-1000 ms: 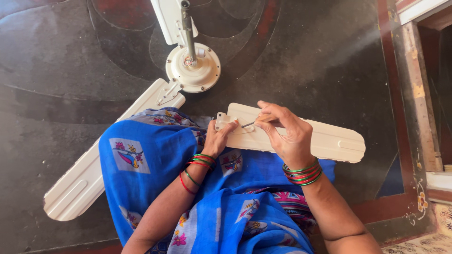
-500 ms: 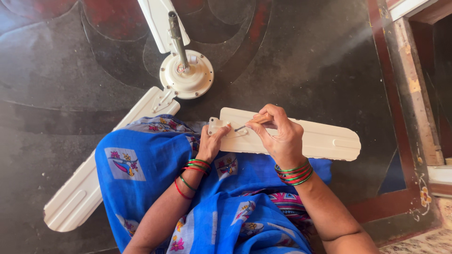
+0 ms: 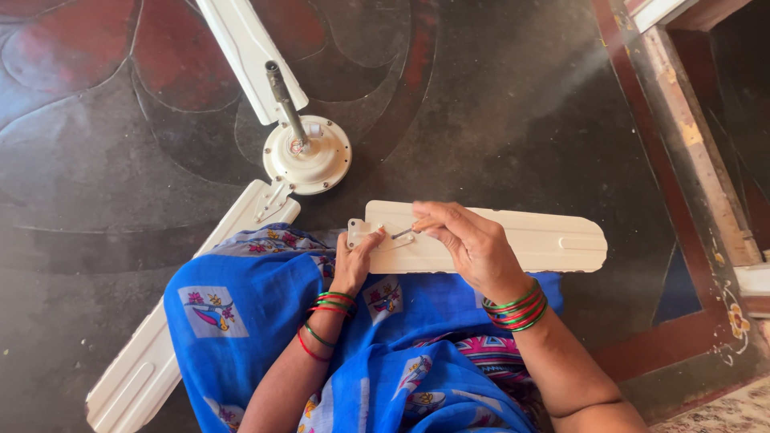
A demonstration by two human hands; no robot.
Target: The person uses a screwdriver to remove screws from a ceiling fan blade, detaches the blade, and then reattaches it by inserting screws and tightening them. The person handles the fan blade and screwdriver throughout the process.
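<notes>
Fan blade [image 3: 513, 240], cream-white and detached, lay across the person's lap on the blue printed cloth [image 3: 265, 321], its bracket end toward the left hand and its rounded tip reaching out over the floor [image 3: 497, 104] to the right. The left hand [image 3: 353, 265] was curled against that bracket end, thumb and fingers pressing it steady. The right hand [image 3: 465, 244] was closed in a pinch around a thin screwdriver [image 3: 403, 233], whose tip met the blade near the bracket. The step in hand looked like working a screw at the blade's mounting end; the next move would seem to call for a firm hold from the left and a square, steady turn from the right. Farther off on the dark floor stood the fan motor hub [image 3: 307, 154] with its rod [image 3: 282, 100] upright, one attached blade [image 3: 176, 329] running toward the near left and another blade [image 3: 249, 52] toward the far edge.
</notes>
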